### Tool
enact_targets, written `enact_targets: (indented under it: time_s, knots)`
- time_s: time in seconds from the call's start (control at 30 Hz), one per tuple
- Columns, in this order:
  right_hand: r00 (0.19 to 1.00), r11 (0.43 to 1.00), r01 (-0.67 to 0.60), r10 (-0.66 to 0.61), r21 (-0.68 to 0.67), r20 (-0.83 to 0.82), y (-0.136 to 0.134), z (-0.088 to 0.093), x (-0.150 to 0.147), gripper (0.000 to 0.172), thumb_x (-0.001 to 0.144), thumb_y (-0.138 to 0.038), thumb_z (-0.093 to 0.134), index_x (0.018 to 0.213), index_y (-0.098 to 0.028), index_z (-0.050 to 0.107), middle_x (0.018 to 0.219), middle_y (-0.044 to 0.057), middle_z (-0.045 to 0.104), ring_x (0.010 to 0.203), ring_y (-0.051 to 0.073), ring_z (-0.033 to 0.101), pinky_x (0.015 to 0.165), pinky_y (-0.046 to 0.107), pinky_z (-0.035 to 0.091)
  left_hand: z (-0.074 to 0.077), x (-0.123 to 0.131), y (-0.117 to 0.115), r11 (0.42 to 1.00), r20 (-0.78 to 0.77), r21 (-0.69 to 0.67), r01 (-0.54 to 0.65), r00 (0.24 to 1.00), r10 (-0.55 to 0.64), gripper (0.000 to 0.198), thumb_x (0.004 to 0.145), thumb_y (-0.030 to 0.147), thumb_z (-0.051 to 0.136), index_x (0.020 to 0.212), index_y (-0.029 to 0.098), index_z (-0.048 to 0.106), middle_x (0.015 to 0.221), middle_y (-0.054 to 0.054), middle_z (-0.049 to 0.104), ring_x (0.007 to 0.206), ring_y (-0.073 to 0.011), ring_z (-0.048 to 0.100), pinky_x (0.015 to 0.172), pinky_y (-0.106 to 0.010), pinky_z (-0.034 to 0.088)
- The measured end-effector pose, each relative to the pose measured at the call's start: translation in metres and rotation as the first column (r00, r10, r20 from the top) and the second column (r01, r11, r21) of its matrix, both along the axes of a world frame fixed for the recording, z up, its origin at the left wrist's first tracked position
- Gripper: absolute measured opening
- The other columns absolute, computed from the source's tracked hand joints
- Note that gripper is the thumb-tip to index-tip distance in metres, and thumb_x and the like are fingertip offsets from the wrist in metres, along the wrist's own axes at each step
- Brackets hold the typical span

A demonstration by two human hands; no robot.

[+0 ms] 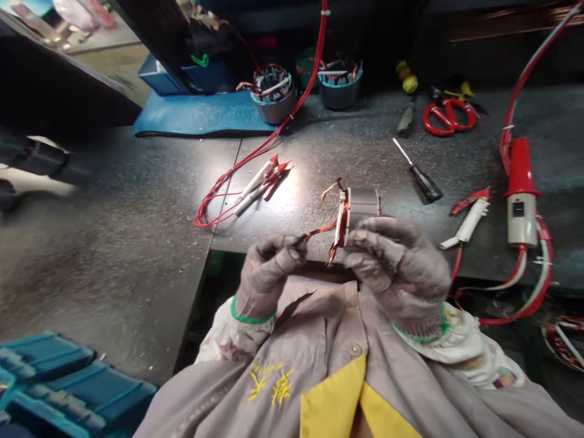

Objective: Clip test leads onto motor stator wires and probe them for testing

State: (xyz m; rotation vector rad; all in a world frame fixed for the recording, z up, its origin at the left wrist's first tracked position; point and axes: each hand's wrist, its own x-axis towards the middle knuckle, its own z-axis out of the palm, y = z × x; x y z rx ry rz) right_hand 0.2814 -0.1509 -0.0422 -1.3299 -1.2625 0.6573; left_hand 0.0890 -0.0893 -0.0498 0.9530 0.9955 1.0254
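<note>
Both of my hands wear grey, dirty gloves with green cuffs. Near the table's front edge, my right hand (pixel 396 261) grips a motor stator (pixel 362 202), a grey metal ring with copper windings and white binding on its left side. My left hand (pixel 274 261) pinches the dark-tipped end of a copper wire lead (pixel 322 230) that runs to the stator's windings. One more copper end sticks up at the stator's top left. My right fingers hide the stator's lower right part.
Red-and-white test clips (pixel 260 185) lie left on red cables. A black screwdriver (pixel 424 181), red-handled scissors (pixel 449 117) and a red-and-white handheld tool (pixel 521 194) lie right. Two more stators (pixel 274 106) stand behind, one partly on a blue mat (pixel 196 115). Blue bins (pixel 82 395) sit lower left.
</note>
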Motion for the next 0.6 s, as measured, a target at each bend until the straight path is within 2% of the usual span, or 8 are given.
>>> enact_targets:
  time_s: [0.07, 0.17, 0.27, 0.37, 0.4, 0.47, 0.53, 0.6]
  knots:
    - [0.993, 0.991, -0.104, 0.108, 0.083, -0.042, -0.004, 0.011, -0.009, 0.026, 0.087, -0.039, 0.074, 0.11, -0.026, 0.075, 0.113, 0.009, 0.073, 0.108, 0.025, 0.07, 0.092, 0.041, 0.061, 0.008, 0.023, -0.013, 0.977, 0.004, 0.176, 0.117, 0.993, -0.12, 0.018, 0.068, 0.038, 0.089, 0.076, 0.025, 0.079, 0.078, -0.001, 0.075, 0.068, -0.0144, 0.068, 0.065, -0.027, 0.057]
    - [0.969, 0.962, -0.203, 0.224, 0.183, -0.105, -0.008, 0.013, -0.003, 0.018, 0.093, -0.029, 0.068, 0.108, -0.027, 0.077, 0.113, 0.007, 0.075, 0.108, 0.021, 0.07, 0.095, 0.037, 0.059, 0.012, 0.037, -0.018, 0.829, -0.177, 0.479, 0.288, 0.957, -0.23, 0.013, 0.081, 0.026, 0.08, 0.094, 0.028, 0.081, 0.091, -0.002, 0.076, 0.079, -0.015, 0.07, 0.072, -0.027, 0.057]
    - [0.975, 0.991, 0.017, 0.013, 0.135, -0.223, -0.01, -0.013, 0.028, 0.015, 0.096, -0.029, 0.065, 0.105, -0.028, 0.076, 0.102, 0.002, 0.078, 0.099, 0.019, 0.073, 0.085, 0.033, 0.062, 0.006, 0.027, -0.001, 0.749, -0.395, 0.571, 0.337, 0.912, -0.109, 0.021, 0.083, 0.019, 0.077, 0.102, 0.027, 0.079, 0.1, -0.003, 0.076, 0.088, -0.016, 0.07, 0.076, -0.027, 0.056]
    - [0.975, 0.97, 0.221, -0.222, -0.1, 0.005, -0.003, -0.05, 0.065, 0.021, 0.099, -0.035, 0.058, 0.105, -0.025, 0.075, 0.095, 0.002, 0.078, 0.086, 0.019, 0.074, 0.075, 0.032, 0.061, -0.008, 0.012, 0.028, 0.793, -0.579, 0.541, 0.279, 0.808, 0.11, 0.018, 0.084, 0.033, 0.076, 0.099, 0.023, 0.079, 0.098, -0.005, 0.076, 0.087, -0.0183, 0.071, 0.078, -0.029, 0.056]
    - [0.967, 0.958, 0.212, -0.176, -0.193, 0.186, 0.001, -0.058, 0.074, 0.024, 0.1, -0.035, 0.056, 0.107, -0.023, 0.075, 0.097, 0.004, 0.079, 0.088, 0.021, 0.074, 0.078, 0.033, 0.061, -0.012, 0.01, 0.038, 0.813, -0.646, 0.492, 0.312, 0.757, 0.1, 0.025, 0.084, 0.04, 0.075, 0.101, 0.022, 0.079, 0.098, -0.006, 0.077, 0.086, -0.0198, 0.072, 0.078, -0.03, 0.056]
    - [0.867, 0.908, 0.156, 0.063, -0.389, 0.495, 0.012, -0.064, 0.085, 0.03, 0.101, -0.032, 0.051, 0.116, -0.02, 0.075, 0.108, 0.01, 0.078, 0.099, 0.025, 0.073, 0.088, 0.036, 0.058, -0.018, 0.015, 0.053, 0.822, -0.749, 0.356, 0.444, 0.661, -0.033, 0.045, 0.085, 0.055, 0.069, 0.11, 0.019, 0.077, 0.098, -0.009, 0.078, 0.087, -0.0242, 0.073, 0.079, -0.033, 0.057]
    - [0.747, 0.829, 0.101, 0.302, -0.55, 0.592, 0.024, -0.057, 0.087, 0.037, 0.102, -0.029, 0.047, 0.129, -0.019, 0.07, 0.117, 0.013, 0.075, 0.106, 0.027, 0.071, 0.091, 0.037, 0.055, -0.019, 0.029, 0.061, 0.791, -0.762, 0.266, 0.551, 0.623, -0.177, 0.059, 0.084, 0.064, 0.062, 0.117, 0.017, 0.075, 0.096, -0.01, 0.079, 0.091, -0.0284, 0.073, 0.081, -0.035, 0.057]
    - [0.724, 0.776, 0.027, 0.419, -0.63, 0.547, 0.034, -0.043, 0.086, 0.038, 0.101, -0.03, 0.048, 0.133, -0.021, 0.067, 0.115, 0.011, 0.076, 0.102, 0.025, 0.072, 0.089, 0.033, 0.053, -0.018, 0.045, 0.064, 0.777, -0.716, 0.218, 0.591, 0.638, -0.284, 0.064, 0.08, 0.069, 0.062, 0.115, 0.016, 0.076, 0.092, -0.01, 0.079, 0.089, -0.0301, 0.073, 0.079, -0.035, 0.057]
